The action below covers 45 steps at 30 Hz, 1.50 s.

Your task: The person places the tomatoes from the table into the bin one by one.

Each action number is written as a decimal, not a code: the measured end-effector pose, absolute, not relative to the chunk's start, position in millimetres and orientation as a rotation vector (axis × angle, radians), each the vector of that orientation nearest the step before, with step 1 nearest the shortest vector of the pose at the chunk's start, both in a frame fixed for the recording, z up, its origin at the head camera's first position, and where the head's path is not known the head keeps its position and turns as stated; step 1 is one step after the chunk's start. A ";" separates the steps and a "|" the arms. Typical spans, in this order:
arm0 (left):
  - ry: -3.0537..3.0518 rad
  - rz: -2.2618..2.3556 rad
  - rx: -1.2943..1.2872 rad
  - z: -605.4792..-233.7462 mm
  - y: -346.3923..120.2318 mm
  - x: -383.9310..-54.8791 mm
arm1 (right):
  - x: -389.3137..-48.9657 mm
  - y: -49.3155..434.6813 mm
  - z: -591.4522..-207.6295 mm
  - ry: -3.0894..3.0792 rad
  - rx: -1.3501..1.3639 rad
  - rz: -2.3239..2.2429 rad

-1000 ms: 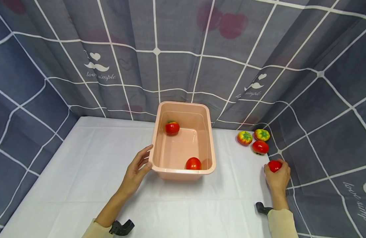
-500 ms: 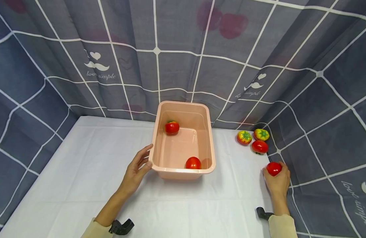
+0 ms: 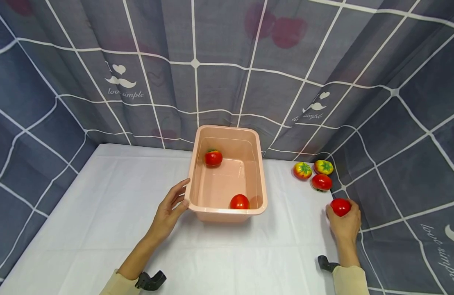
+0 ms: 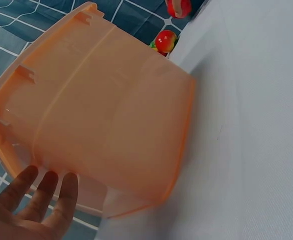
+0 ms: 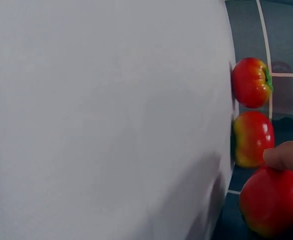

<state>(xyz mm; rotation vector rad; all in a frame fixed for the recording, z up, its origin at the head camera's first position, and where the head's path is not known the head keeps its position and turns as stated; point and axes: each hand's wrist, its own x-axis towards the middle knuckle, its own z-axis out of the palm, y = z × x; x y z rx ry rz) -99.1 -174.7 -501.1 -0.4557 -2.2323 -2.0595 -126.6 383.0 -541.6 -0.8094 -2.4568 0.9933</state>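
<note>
A peach plastic bin (image 3: 227, 212) stands on the white-covered table. My left hand (image 3: 169, 209) is at its left rim; in the left wrist view, the extended fingers (image 4: 45, 192) lie against its outer wall. Inside the bin are two red tomatoes, one toward the back (image 3: 213, 158) and one by the front wall (image 3: 239, 202). My right hand (image 3: 346, 224), at the table's right side, grips another red tomato (image 3: 340, 207) between thumb and fingers. Part of that tomato (image 5: 271, 202) and most of the hand fall outside the right wrist view.
Just beyond my right hand sit a red tomato (image 3: 321, 182) and two yellow-red ones with green tops, a left one (image 3: 302, 171) and a right one (image 3: 324, 167). A dark checked curtain (image 3: 227, 86) encloses the back and sides of the table (image 3: 138, 176).
My right hand, holding the tomato, has shifted only slightly, and more of the tomato shows than a second ago. The left hand and the bin stay put.
</note>
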 end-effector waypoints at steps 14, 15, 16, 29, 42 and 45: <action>-2.239 -2.048 -0.446 -501.8 -174.2 -99.1 | -135.4 361.1 -501.9 -2.350 -0.735 1.017; -2.238 -2.051 -0.443 -502.1 -174.1 -99.0 | -136.3 359.2 -498.8 -2.343 -0.725 1.019; -2.237 -2.054 -0.440 -502.1 -173.9 -98.9 | -137.0 356.9 -495.3 -2.341 -0.719 1.024; -2.215 -2.067 -0.462 -503.1 -174.2 -98.4 | -141.5 343.5 -472.3 -2.250 -0.548 1.000; -2.201 -2.069 -0.471 -504.6 -174.6 -98.7 | -142.7 330.4 -464.5 -2.264 -0.506 1.015; -2.196 -2.060 -0.476 -506.4 -174.5 -99.6 | -144.5 325.3 -463.6 -2.265 -0.461 1.010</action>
